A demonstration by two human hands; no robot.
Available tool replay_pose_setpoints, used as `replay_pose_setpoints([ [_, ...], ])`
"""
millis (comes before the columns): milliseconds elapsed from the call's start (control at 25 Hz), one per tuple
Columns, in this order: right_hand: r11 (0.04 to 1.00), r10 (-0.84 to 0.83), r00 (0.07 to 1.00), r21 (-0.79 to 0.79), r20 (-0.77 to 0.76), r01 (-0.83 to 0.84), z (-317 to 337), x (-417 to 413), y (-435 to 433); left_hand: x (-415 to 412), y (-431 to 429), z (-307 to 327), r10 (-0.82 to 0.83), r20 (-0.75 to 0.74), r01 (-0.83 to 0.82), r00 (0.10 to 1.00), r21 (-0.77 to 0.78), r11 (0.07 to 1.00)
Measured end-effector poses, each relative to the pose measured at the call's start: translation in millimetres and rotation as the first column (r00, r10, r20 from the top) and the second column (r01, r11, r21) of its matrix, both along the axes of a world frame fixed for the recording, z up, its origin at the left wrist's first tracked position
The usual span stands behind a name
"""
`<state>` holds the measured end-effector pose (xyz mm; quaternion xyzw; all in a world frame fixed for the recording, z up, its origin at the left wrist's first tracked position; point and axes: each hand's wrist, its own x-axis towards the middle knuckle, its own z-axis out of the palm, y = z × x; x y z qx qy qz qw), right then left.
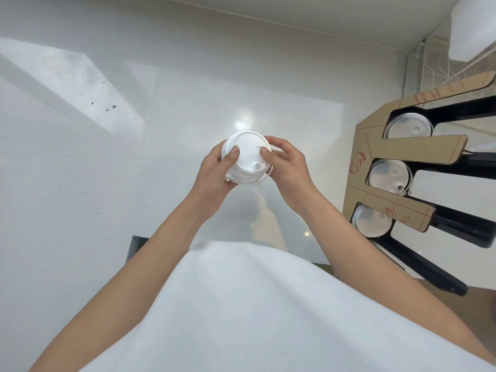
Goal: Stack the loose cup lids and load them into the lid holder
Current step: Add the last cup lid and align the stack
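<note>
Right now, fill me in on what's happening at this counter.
A person is holding a small stack of white cup lids in both hands over the white counter. The left hand grips the stack's side, and the right hand steadies the top lid. The stack is not yet loaded. To the right, the cardboard lid holder already has lids in all three slots.

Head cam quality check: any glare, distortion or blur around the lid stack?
Head view: ceiling-light glare on the white counter just beyond the lid stack; wide-angle bending splays the lid holder at right; lids nearly blend into the counter; hands sharp.
</note>
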<state>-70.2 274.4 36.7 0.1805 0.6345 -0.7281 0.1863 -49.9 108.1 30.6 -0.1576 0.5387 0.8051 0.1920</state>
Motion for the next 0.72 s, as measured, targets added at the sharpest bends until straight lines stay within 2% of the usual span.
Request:
replay_pose_setpoints([
  [160,0.999,0.030,0.999,0.017,-0.033,-0.029,1.8,6.6,3.7,-2.2,-2.8,-1.8,0.032,0.026,-0.033,0.999,0.023,0.999],
  [280,0.998,0.038,0.998,0.043,-0.056,-0.035,8.8,12.2,2.8,-0.3,-1.7,-0.3,0.011,-0.033,-0.012,0.999,-0.013,1.000],
  [520,0.999,0.033,0.997,0.019,-0.065,-0.032,18.3,23.0,-3.1,-0.2,-4.3,7.5,-0.009,-0.044,0.004,0.999,-0.121,0.993],
  [720,1.000,0.006,0.997,0.015,-0.077,-0.005,21.4,31.1,-9.6,0.3,-9.0,14.5,-0.060,-0.027,0.057,0.998,-0.108,0.993],
])
